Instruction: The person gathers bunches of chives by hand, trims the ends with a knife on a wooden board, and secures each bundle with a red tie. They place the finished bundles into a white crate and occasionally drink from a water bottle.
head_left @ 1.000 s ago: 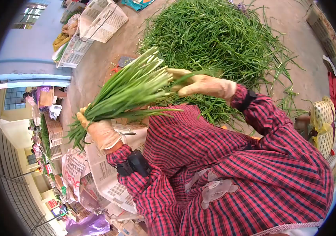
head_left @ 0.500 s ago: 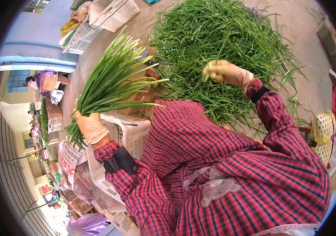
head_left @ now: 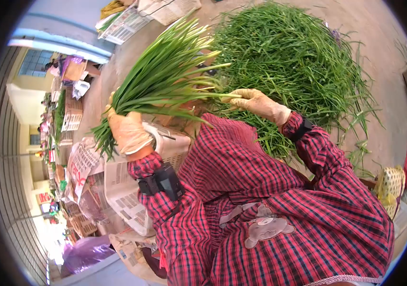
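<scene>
My left hand [head_left: 129, 132], in a pale glove, is closed around a thick bunch of garlic chives [head_left: 165, 71]. Their pale cut ends fan out up and to the right, while the leafy tips hang below the fist. At the right side of the fan, my gloved right hand [head_left: 263, 106] pinches the end of one stalk that sticks out from the bunch. Behind that hand, a large loose heap of garlic chives [head_left: 289, 57] lies on the floor.
A white plastic crate [head_left: 122, 178] stands under my left forearm, with printed plastic sacking [head_left: 82, 167] beside it. More crates [head_left: 125, 26] stand by the wall at the upper left. A patterned yellow-white bag [head_left: 388, 186] is at the right. Checked cloth covers my lap.
My right hand has moved left from over the heap to the bunch and now pinches a stalk end. The view has shifted a little; my left hand still grips the bunch.
</scene>
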`<move>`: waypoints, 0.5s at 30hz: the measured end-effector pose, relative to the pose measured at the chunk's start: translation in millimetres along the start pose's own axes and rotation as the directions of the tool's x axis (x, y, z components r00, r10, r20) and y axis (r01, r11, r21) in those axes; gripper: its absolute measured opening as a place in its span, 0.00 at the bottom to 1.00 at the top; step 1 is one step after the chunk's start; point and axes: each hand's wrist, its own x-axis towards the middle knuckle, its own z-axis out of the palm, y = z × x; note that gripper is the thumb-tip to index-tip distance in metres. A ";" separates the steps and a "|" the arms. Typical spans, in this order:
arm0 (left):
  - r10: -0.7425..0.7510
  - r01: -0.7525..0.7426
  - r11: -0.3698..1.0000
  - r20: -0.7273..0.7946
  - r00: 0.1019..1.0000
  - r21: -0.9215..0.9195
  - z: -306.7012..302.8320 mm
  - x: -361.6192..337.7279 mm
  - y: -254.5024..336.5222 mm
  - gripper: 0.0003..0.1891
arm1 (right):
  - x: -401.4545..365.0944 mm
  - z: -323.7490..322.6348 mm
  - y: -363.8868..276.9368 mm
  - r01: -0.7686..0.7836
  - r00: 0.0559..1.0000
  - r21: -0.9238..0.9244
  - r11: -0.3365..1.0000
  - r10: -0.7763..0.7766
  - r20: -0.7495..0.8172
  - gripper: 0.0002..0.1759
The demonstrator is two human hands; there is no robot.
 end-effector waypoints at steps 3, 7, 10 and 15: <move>0.042 -0.039 0.995 -0.026 0.999 0.096 4.2 -17.0 53.3 0.20 | 33.8 13.2 33.8 -0.108 0.994 0.312 0.944 0.100 0.044 0.27; 0.132 -0.122 0.991 -0.203 0.970 0.059 10.3 -27.5 71.6 0.14 | 60.1 61.6 10.9 -0.219 0.970 0.426 0.877 0.147 0.196 0.24; 0.146 -0.181 0.907 -0.119 0.982 -0.381 15.8 -16.5 46.9 0.11 | 54.1 80.6 3.8 -0.138 0.963 0.340 0.930 0.046 0.265 0.21; -0.254 0.078 -0.003 0.076 0.964 -0.997 20.4 -9.1 8.0 0.17 | 38.2 47.9 24.8 -0.200 0.980 0.580 0.790 0.164 0.115 0.14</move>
